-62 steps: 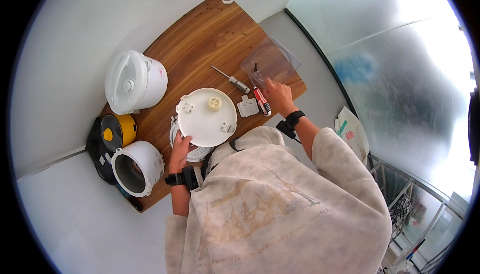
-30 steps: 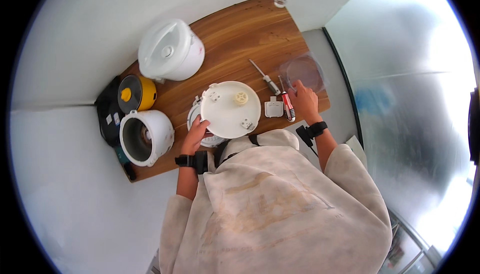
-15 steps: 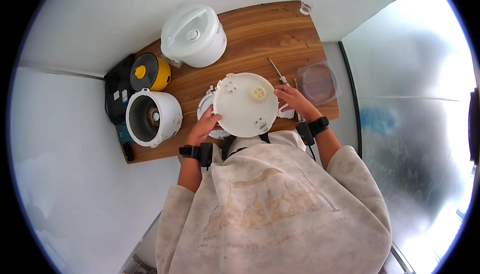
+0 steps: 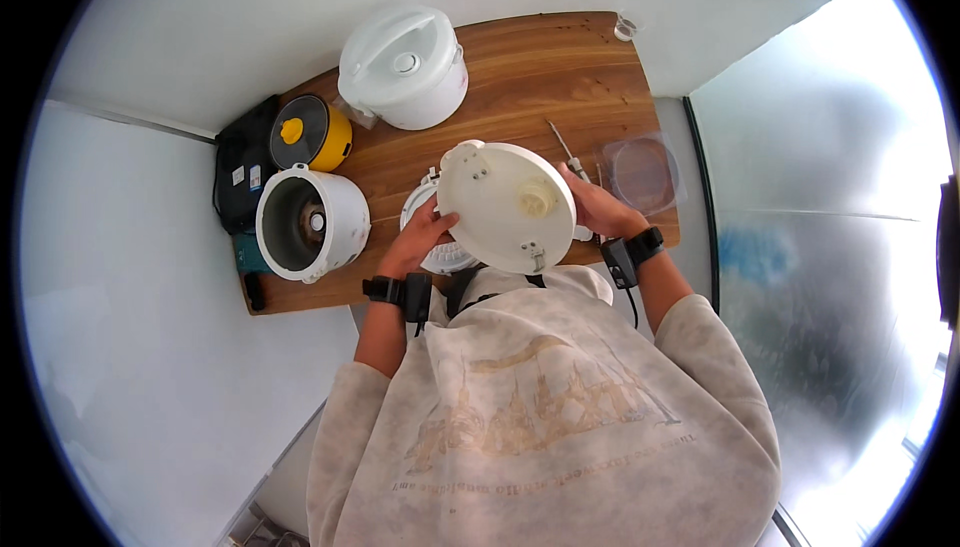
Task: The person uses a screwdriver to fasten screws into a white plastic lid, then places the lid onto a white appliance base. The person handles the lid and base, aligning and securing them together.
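Note:
A round white plastic lid (image 4: 490, 222), probably a rice cooker's, is held up in front of my chest, tilted. A cream round knob-like part (image 4: 537, 199) and small screwed fittings show on its face. My left hand (image 4: 418, 237) grips its left edge, thumb on the face. Closed on the right edge is my right hand (image 4: 600, 210), its fingers partly behind the lid. Under the lid's left side lies another white round part (image 4: 417, 199), mostly covered. Just beyond my right hand a screwdriver (image 4: 566, 146) lies on the table.
On the wooden table (image 4: 540, 62), an open white cooker body (image 4: 345, 222) lies at left. Behind it are a yellow pot (image 4: 330, 137) with a dark lid, a black case (image 4: 236, 172) and a closed white rice cooker (image 4: 425, 87). A clear plastic tray (image 4: 645, 172) and small cup (image 4: 625, 27) sit right.
The lid has tilted and turned, its right side now angled away. My right hand has moved further around its right edge. The whole view has shifted slightly.

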The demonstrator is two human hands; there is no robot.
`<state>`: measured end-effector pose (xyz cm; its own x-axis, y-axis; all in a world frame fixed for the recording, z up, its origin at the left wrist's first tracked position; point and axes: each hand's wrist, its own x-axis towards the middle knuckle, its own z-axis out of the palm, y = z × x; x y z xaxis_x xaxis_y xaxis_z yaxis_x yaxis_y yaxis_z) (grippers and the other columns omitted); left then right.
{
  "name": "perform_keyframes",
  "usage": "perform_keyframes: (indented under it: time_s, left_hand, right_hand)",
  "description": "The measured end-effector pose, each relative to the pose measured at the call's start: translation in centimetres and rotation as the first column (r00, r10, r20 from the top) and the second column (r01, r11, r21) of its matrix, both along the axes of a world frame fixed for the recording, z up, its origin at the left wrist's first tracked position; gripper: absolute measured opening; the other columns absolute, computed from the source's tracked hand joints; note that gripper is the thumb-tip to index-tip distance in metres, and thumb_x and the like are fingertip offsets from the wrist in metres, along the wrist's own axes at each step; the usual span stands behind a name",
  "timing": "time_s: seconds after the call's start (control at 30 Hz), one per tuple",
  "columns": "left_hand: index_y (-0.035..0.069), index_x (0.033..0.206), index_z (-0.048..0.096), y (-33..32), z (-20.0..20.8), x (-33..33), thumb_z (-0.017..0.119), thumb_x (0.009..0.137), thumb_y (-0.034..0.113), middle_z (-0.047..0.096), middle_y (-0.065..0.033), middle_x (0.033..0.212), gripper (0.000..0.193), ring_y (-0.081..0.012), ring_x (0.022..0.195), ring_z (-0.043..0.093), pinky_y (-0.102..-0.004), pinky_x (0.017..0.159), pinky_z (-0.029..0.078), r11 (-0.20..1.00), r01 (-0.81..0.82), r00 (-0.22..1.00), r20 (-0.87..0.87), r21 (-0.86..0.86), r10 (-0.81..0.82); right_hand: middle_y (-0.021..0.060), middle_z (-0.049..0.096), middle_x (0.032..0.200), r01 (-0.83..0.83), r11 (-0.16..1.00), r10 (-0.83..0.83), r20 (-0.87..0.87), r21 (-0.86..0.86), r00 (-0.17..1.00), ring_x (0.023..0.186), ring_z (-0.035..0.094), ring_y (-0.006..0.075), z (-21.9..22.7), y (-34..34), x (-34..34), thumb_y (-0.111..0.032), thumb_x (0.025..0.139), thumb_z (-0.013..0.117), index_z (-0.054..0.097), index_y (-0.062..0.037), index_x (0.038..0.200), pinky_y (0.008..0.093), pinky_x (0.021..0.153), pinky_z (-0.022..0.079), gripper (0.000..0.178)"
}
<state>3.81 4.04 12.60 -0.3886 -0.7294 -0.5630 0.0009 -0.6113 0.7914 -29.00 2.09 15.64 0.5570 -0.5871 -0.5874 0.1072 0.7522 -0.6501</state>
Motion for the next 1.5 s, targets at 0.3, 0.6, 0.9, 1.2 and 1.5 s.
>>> perform_keyframes:
  time_s: [0.3, 0.6, 0.9, 1.2, 1.5]
  left_hand:
    - [0.011, 0.146, 0.044, -1.1, 1.2, -1.1, 0.06, 0.099, 0.022, 0.063, -0.0058, 0.123, 0.051, -0.0138, 0.11, 0.06, -0.0325, 0.096, 0.051, 0.994, 0.102, 0.995, -0.01, -0.049, -0.102]
    - [0.008, 0.14, 0.05, -2.4, 0.1, 0.3, 0.062, 0.098, 0.024, 0.064, -0.0068, 0.12, 0.047, -0.0163, 0.108, 0.061, -0.0327, 0.089, 0.052, 0.999, -0.016, 1.0, -0.028, -0.042, 0.015]
    - [0.001, 0.126, 0.055, 0.0, -11.8, 9.8, 0.071, 0.087, 0.027, 0.066, -0.0185, 0.116, 0.049, -0.0333, 0.111, 0.063, -0.0415, 0.091, 0.05, 0.964, 0.069, 0.516, 0.836, -0.258, 0.187]
    - [0.005, 0.115, 0.058, 0.1, -11.7, 8.4, 0.077, 0.077, 0.022, 0.068, -0.018, 0.111, 0.046, -0.0354, 0.105, 0.064, -0.0443, 0.089, 0.051, 0.963, 0.18, 0.408, 0.906, -0.2, 0.112]
    - [0.002, 0.112, 0.061, 0.3, -8.3, 6.1, 0.071, 0.073, 0.015, 0.065, -0.026, 0.112, 0.043, -0.0398, 0.106, 0.063, -0.0451, 0.09, 0.051, 0.944, 0.282, 0.285, 0.955, -0.171, 0.087]
  right_hand:
    - [0.0111, 0.055, 0.138, -0.3, 0.865, 0.238, -0.198, -0.402, 0.951, 0.121, 0.051, 0.0151, 1.5, -0.1, 0.5, -0.022, 0.092, 0.069, 0.042, -0.0027, 0.146, 0.0333, 0.105, 0.042, 0.064]
    - [0.0145, 0.072, 0.106, -0.24, 0.565, 0.018, -0.279, -0.79, 0.96, 0.092, 0.068, 0.0234, 1.3, -0.1, -1.3, -0.018, 0.089, 0.066, 0.061, 0.0048, 0.118, 0.0359, 0.083, 0.053, 0.036]
    - [0.0108, 0.072, 0.098, 0.402, 0.604, -0.68, -0.183, -0.688, 0.709, 0.083, 0.07, 0.0183, 3.4, 1.9, -8.4, -0.018, 0.092, 0.061, 0.063, 0.0048, 0.111, 0.0309, 0.069, 0.057, 0.03]
    - [0.0094, 0.07, 0.1, 0.353, 0.795, -0.578, -0.439, -0.494, 0.688, 0.08, 0.071, 0.0154, 2.3, 2.7, -8.4, -0.022, 0.096, 0.06, 0.059, 0.0025, 0.117, 0.0258, 0.065, 0.059, 0.033]
    - [0.0084, 0.069, 0.094, 0.301, 0.827, -0.527, -0.471, -0.474, 0.708, 0.074, 0.07, 0.0142, 2.5, 2.0, -7.5, -0.021, 0.093, 0.065, 0.06, 0.0017, 0.11, 0.0256, 0.06, 0.059, 0.029]
